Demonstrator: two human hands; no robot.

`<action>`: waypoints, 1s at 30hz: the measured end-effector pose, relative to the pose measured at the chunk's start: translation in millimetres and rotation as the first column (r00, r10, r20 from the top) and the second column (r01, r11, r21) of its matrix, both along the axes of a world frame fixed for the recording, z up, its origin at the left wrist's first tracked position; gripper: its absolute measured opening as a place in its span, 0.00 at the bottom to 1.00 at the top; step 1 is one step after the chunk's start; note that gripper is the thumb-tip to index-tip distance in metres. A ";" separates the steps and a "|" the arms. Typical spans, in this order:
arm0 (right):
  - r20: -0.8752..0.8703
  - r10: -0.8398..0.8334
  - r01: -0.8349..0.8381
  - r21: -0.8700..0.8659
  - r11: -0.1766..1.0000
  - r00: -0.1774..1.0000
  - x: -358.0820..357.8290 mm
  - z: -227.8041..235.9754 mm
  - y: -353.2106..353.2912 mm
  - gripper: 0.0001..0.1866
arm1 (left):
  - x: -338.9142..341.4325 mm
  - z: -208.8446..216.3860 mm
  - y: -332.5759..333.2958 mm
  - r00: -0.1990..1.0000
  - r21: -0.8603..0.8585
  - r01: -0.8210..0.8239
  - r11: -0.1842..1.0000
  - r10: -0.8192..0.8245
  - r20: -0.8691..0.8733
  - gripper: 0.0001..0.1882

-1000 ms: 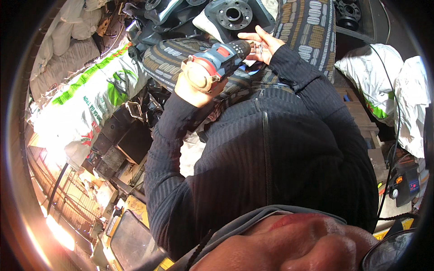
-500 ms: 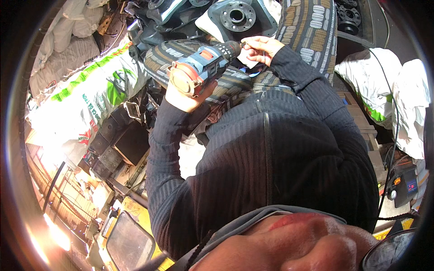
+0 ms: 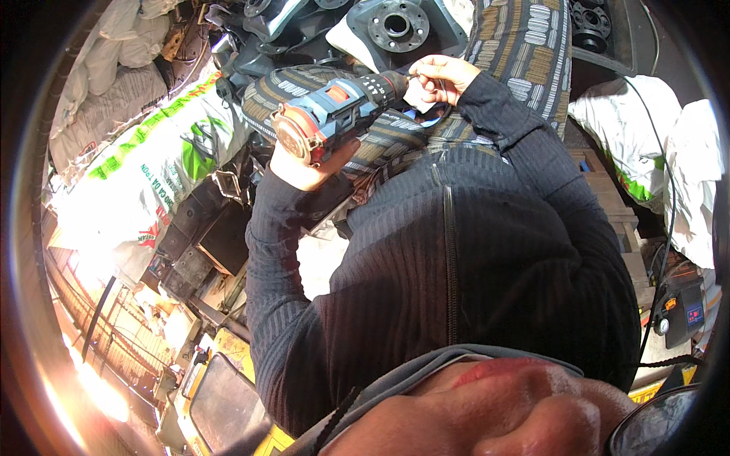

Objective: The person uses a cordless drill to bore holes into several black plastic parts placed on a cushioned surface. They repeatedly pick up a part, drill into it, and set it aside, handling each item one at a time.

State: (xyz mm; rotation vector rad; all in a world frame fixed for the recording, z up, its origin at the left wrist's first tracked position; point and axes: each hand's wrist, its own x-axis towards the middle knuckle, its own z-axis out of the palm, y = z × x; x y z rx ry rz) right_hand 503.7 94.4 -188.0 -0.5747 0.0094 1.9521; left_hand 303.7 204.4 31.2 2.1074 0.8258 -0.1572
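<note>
Leftmost, a long white plastic sack with green and red print is seen in strong light, and below it a dull grey pane in a yellow frame is set at a slant. Farther right, a cordless drill with a blue-grey and red housing is held above the lap, between the two hands. Its rear end is gripped from below by the left hand, which is wrapped around it; the handle is hidden. The round black chuck is pointed toward the right hand, whose thumb and fingers are drawn together just beside the chuck's nose; whether anything small is pinched there cannot be told. Beyond the chuck, a black metal plate with a round, holed hub is propped near the knees. Dark trousers with a white and brown block pattern are worn beneath. At the far right, white plastic sacks are crossed by a thin black cable, and a black box with a small gauge is placed below them.
</note>
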 end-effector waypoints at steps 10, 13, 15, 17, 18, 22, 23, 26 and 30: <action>-0.133 0.001 -0.005 -0.029 1.000 0.991 1.7 6.0 1.7 0.14 | -7.3 -8.3 11.2 0.895 0.155 0.445 0.882 -0.436 -0.094 0.25; -0.111 0.010 -0.014 -0.037 0.999 0.994 1.8 3.4 2.0 0.14 | -13.0 -8.8 12.6 0.874 0.150 0.484 0.862 -0.466 -0.138 0.27; -0.089 0.015 -0.019 -0.047 0.999 0.996 1.8 2.7 1.6 0.14 | -15.5 -11.1 12.0 0.875 0.158 0.480 0.863 -0.459 -0.153 0.27; -0.076 0.013 -0.018 -0.060 0.998 0.997 1.7 3.1 2.0 0.14 | -15.4 -14.6 9.8 0.920 0.052 0.382 0.923 -0.375 -0.114 0.27; -0.094 0.021 -0.026 -0.056 0.998 0.995 1.9 3.7 2.3 0.14 | -14.7 -15.8 8.7 0.949 -0.041 0.295 0.954 -0.298 -0.099 0.27; -0.102 -0.002 -0.007 -0.085 0.996 0.995 0.3 7.1 5.3 0.14 | -5.0 -18.1 3.3 0.978 -0.112 0.184 0.976 -0.193 -0.076 0.25; -0.113 -0.018 0.010 -0.073 0.997 0.993 0.8 7.4 5.3 0.14 | -1.2 -18.8 3.7 0.979 -0.064 0.183 0.981 -0.188 -0.079 0.21; 0.015 -0.235 0.230 -0.267 0.936 0.972 -1.0 8.0 5.5 0.14 | 9.5 -19.5 15.9 0.918 0.335 0.395 0.856 -0.351 -0.185 0.16; 0.317 -0.231 0.361 -0.456 0.814 0.920 -9.9 6.2 11.9 0.14 | 17.5 -23.7 30.2 0.998 0.286 0.042 0.957 -0.027 -0.056 0.17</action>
